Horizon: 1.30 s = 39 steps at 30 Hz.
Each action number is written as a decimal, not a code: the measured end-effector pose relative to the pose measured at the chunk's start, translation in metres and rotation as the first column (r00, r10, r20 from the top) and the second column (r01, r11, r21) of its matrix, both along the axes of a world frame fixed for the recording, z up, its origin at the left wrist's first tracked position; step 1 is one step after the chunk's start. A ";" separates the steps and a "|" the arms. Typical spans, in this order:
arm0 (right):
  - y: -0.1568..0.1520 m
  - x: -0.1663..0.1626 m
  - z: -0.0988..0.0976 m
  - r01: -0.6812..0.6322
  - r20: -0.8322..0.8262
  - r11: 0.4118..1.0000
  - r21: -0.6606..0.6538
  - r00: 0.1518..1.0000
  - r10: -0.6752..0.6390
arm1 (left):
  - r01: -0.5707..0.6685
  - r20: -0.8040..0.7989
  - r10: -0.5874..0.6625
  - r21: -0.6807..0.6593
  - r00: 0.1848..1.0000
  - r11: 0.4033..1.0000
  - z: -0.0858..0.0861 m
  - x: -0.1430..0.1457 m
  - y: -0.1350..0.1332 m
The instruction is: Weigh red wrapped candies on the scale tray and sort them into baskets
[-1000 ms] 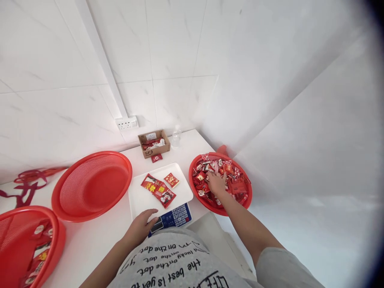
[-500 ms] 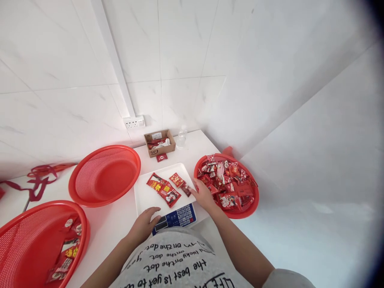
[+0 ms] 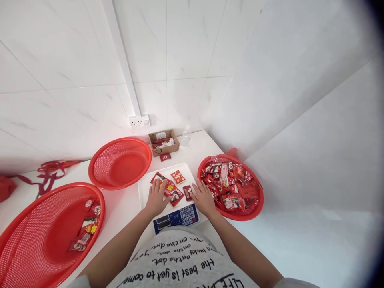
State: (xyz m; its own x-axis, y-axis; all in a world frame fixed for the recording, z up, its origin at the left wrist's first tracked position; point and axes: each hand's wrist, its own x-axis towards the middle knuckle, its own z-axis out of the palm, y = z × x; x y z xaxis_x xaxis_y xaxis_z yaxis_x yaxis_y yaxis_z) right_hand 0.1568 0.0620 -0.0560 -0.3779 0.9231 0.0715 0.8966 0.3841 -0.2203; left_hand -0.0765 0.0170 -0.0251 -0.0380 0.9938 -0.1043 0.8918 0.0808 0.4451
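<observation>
On the white tray [image 3: 145, 195] of a digital scale lie several red candy packets. My left hand [image 3: 156, 199] is open, its fingers spread over the left part of a large red packet [image 3: 174, 193] with a cartoon figure; whether it touches cannot be made out. At the tray's right edge, my right hand [image 3: 204, 198] is also open, with its thumb beside a small dark red packet [image 3: 187, 193]. A red and gold packet [image 3: 178, 177] lies farther back. The scale's blue keypad [image 3: 176, 219] faces me.
Right of the tray, a red basket [image 3: 261, 202] holds many candy packets. A second red basket [image 3: 120, 187] stands at left, and a nearer one [image 3: 102, 218] contains several packets. Behind are a cardboard box [image 3: 157, 151], a red packet [image 3: 165, 157] and a clear bottle [image 3: 186, 138].
My left hand has moved forward from the tray's front edge over the large packet. My right hand has let go of the small dark packet, which now lies flat, and has opened.
</observation>
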 end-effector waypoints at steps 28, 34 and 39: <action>-0.001 -0.001 0.010 -0.016 -0.112 1.000 0.012 0.994 0.017 | 0.194 0.036 -0.200 0.122 0.979 0.973 -0.005 0.010 0.018; -0.001 -0.002 0.012 -0.013 -0.125 1.000 0.003 0.992 0.013 | 0.032 0.170 -0.061 0.168 0.983 0.985 0.000 -0.005 0.002; -0.001 -0.002 0.013 -0.021 -0.134 1.000 0.019 0.991 0.024 | -0.246 0.277 0.170 0.270 0.946 0.931 0.020 -0.037 0.003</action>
